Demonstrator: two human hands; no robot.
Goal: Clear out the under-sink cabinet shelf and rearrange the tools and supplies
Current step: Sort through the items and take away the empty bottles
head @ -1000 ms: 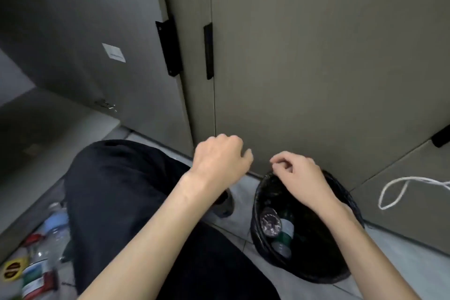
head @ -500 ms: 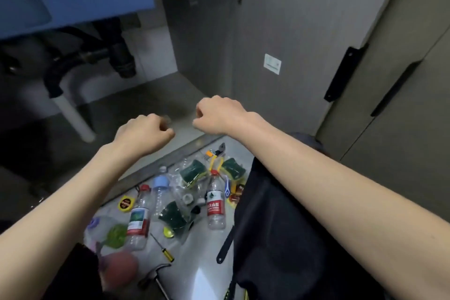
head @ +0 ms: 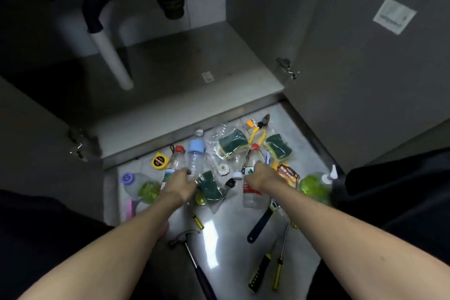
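Shelf [head: 185,61] looks cleared; supplies piled on floor tiles [head: 226,234] in front. Sorting step, prob. Left hand [head: 179,184] touches red-cap bottle [head: 174,165], grip unclear. Right hand [head: 261,176] curls on second red-cap bottle [head: 252,192]. Next: lift bottles w/o knocking sponges [head: 231,143].

An open under-sink cabinet [head: 185,66] is seen from above. Bottles, sponges and tools are scattered on the floor [head: 219,234] before it. The left hand [head: 179,184] touches a red-capped bottle [head: 173,165]; the right hand [head: 260,176] grips another bottle [head: 250,198].
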